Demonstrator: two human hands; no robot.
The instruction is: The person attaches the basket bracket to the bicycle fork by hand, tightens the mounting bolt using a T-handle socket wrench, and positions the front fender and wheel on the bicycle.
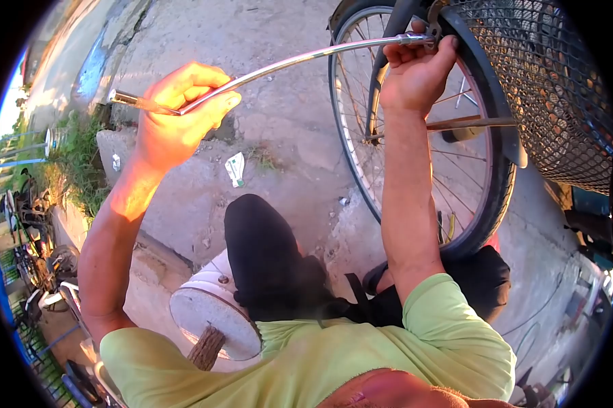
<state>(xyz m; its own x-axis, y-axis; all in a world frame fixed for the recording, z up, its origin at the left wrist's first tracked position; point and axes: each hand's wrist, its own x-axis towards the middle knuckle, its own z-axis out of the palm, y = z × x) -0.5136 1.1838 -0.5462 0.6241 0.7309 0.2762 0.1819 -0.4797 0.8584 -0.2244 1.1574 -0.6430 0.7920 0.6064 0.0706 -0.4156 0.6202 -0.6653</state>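
Note:
My left hand point(181, 112) is closed round the left part of a long, shiny metal bar point(286, 61), which looks curved. The bar's handle-like end point(126, 100) sticks out to the left past my fingers. My right hand point(418, 78), palm up, has its fingers and thumb round the bar's socket-like far end point(415, 39). That end meets a small metal bracket point(434, 27) near the top of a bicycle wheel point(507, 183); the exact contact is partly hidden by my fingers.
A black wire basket point(544, 88) is at the upper right, beside the wheel's fender point(480, 54). A white cylindrical container point(215, 319) stands by my knee point(262, 238). A white paper scrap point(235, 169) lies on the concrete. Parked bicycles point(41, 251) and grass point(79, 160) are at left.

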